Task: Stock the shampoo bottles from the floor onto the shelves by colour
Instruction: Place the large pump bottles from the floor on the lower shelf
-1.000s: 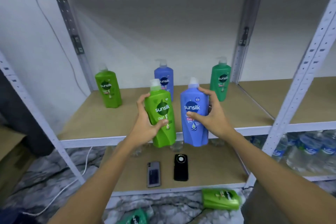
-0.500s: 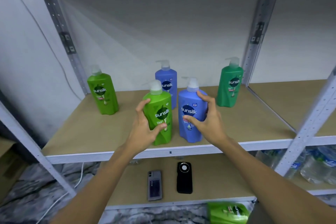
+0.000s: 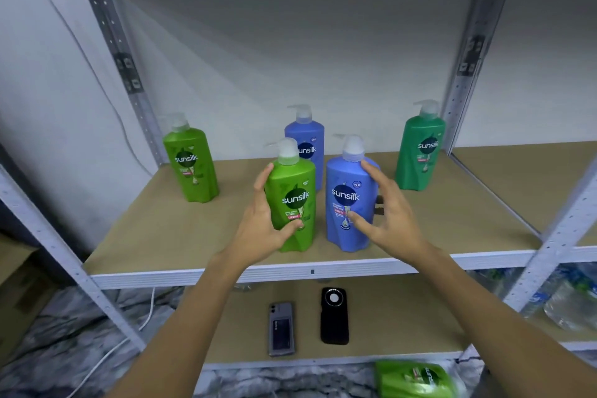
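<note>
A light green shampoo bottle (image 3: pixel 292 203) stands upright near the front of the brown shelf board (image 3: pixel 155 236), with my left hand (image 3: pixel 258 226) wrapped around its left side. Right beside it stands a blue bottle (image 3: pixel 347 203). My right hand (image 3: pixel 391 220) is at its right side with fingers spread; only thumb and forefinger lie against it. Behind, another light green bottle (image 3: pixel 190 165) stands at the left, a second blue bottle (image 3: pixel 307 142) in the middle, and a dark green bottle (image 3: pixel 421 152) at the right. One more light green bottle (image 3: pixel 416 378) lies on the floor.
Two phones, one grey (image 3: pixel 281 328) and one black (image 3: pixel 334 315), lie on the lower shelf. Packed water bottles (image 3: pixel 565 300) fill the lower right bay. Metal uprights (image 3: pixel 546 249) frame the shelf. A cardboard box (image 3: pixel 19 284) and a white cable (image 3: pixel 97 362) are at the left.
Both hands carried the light green and blue bottles forward over the shelf edge and set them down on the board. My right hand's fingers have since loosened from the blue bottle.
</note>
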Available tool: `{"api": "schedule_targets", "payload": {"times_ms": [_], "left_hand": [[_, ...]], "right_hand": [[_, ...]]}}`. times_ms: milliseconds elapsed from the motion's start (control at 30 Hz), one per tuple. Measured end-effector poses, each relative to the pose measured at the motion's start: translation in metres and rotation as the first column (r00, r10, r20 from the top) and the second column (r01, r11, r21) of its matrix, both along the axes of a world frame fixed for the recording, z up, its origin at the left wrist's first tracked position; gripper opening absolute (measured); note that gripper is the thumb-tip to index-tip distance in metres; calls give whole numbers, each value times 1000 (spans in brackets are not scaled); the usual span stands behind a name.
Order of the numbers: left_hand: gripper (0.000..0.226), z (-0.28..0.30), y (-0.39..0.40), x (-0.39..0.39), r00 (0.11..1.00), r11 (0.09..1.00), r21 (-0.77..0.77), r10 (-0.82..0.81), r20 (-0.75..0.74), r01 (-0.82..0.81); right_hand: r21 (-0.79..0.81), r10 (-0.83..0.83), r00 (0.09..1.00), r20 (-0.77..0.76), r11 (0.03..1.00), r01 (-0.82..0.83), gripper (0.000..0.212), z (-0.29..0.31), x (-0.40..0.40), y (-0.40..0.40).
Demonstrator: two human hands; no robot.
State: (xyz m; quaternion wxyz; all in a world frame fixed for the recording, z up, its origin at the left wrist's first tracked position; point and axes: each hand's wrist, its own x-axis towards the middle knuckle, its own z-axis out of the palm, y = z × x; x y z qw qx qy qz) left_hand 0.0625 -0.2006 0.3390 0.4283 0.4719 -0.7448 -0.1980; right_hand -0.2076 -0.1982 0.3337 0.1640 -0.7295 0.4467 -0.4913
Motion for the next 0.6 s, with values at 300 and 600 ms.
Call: {"api": "schedule_targets", "payload": {"times_ms": [300,600], "left_hand": [[123,5,4,-4,1000,1000,-27,10,24,-9],[123,3,3,-3,999,999,-33,21,42,-20]], "right_hand": [[81,6,1000,17,997,-7,93,1,-1,6],[87,-6,998,65,996,0,93,-4,12,0]]}}
